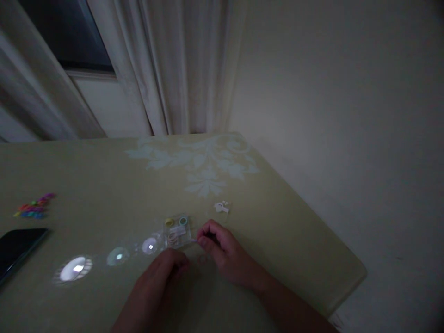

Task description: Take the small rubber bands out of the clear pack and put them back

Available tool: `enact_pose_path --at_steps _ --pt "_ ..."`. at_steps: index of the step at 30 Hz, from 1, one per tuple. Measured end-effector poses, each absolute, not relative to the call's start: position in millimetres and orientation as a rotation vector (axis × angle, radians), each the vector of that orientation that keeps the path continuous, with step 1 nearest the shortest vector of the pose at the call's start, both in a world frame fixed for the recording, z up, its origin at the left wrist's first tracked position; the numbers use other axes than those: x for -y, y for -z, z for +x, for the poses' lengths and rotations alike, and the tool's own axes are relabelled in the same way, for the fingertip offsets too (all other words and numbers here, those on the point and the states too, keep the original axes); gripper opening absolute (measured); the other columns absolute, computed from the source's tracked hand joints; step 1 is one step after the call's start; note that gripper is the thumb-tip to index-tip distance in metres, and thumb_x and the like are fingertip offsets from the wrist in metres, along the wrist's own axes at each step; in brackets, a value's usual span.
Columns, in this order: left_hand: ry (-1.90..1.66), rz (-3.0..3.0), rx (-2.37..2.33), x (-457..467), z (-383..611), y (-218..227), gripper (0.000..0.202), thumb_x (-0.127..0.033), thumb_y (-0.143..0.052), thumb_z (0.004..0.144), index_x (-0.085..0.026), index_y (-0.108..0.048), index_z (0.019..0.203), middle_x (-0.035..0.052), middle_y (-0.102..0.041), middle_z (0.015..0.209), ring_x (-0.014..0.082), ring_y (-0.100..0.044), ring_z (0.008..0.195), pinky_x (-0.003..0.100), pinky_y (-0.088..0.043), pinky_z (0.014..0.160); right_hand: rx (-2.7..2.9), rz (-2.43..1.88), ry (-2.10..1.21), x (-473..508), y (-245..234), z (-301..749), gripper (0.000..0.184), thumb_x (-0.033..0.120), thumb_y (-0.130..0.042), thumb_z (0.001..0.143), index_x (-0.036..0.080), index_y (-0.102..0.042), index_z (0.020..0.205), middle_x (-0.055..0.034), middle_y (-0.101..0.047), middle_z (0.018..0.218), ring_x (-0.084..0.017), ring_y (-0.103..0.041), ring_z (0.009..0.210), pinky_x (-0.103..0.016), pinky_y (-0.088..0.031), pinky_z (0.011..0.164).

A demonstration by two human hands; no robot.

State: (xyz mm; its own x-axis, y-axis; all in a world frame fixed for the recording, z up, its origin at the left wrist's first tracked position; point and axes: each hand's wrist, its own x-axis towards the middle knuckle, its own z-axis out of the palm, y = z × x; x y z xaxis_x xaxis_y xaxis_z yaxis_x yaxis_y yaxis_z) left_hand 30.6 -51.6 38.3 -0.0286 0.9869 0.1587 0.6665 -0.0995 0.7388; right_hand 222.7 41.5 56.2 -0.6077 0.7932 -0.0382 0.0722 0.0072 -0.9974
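Note:
A small clear plastic case [189, 224] lies on the table in front of my hands. Inside are a yellow round piece [169, 222], a green-rimmed ring [183, 221], a whitish strip and some pale loops [173, 238]. My right hand [225, 252] is just right of the case, thumb and forefinger pinched together. A tiny pale tip shows at that pinch, too small to name. Close to the near side of the case, my left hand [163, 270] has its fingers curled inward, and what they hold, if anything, is hidden. Between the hands lies a faint reddish ring [202, 259].
White scraps on a clear piece [222, 207] lie beyond my right hand. At the left are a pile of small colourful pieces [34, 208] and a dark phone [21, 247]. Bright light reflections mark the tabletop [104, 185]. Curtains [194, 69] and a wall border it.

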Motion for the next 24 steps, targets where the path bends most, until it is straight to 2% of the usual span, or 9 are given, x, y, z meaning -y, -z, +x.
enact_pose_path --at_steps 5,9,14,21,24 --pt "-1.060 1.683 -1.763 53 25 -40 0.021 -0.040 -0.057 0.096 -0.026 -0.074 0.096 -0.0003 -0.079 0.090 0.0191 -0.076 0.077 0.023 -0.060 0.068 1.763 -0.861 -1.672 -39 -59 222 0.022 0.041 -0.059 0.103 0.020 -0.060 0.099 0.0016 -0.053 0.086 -0.014 -0.050 0.078 -0.026 -0.039 0.070" --pt "-1.128 1.863 -1.706 53 18 -39 0.019 -0.035 -0.062 0.096 -0.028 -0.075 0.107 0.0005 -0.081 0.099 0.0208 -0.080 0.085 0.024 -0.064 0.075 1.823 -0.873 -1.570 -38 -58 220 0.016 0.035 -0.059 0.103 0.020 -0.061 0.099 0.0005 -0.055 0.089 -0.014 -0.052 0.081 -0.026 -0.042 0.073" --pt "-1.270 2.030 -1.693 53 14 -44 0.016 -0.029 -0.064 0.096 -0.031 -0.075 0.108 -0.0034 -0.081 0.101 0.0169 -0.080 0.084 0.020 -0.064 0.078 1.886 -0.883 -1.523 -37 -60 219 0.013 0.032 -0.061 0.101 0.020 -0.061 0.095 0.0003 -0.055 0.089 -0.014 -0.052 0.081 -0.026 -0.042 0.071" --pt "-1.251 2.009 -1.762 53 16 -49 0.014 -0.035 -0.064 0.098 -0.030 -0.075 0.106 -0.0026 -0.081 0.096 0.0157 -0.079 0.079 0.022 -0.065 0.074 1.879 -0.831 -1.537 -36 -61 219 0.008 0.026 -0.062 0.099 0.019 -0.062 0.095 0.0011 -0.054 0.089 -0.013 -0.051 0.080 -0.025 -0.041 0.071" --pt "-1.256 2.057 -1.728 52 15 -46 0.016 -0.036 -0.067 0.097 -0.030 -0.076 0.109 -0.0001 -0.080 0.104 0.0169 -0.080 0.087 0.023 -0.065 0.077 1.904 -0.822 -1.529 -37 -61 220 0.006 0.024 -0.063 0.098 0.019 -0.063 0.095 0.0007 -0.055 0.090 -0.013 -0.051 0.080 -0.025 -0.041 0.071"
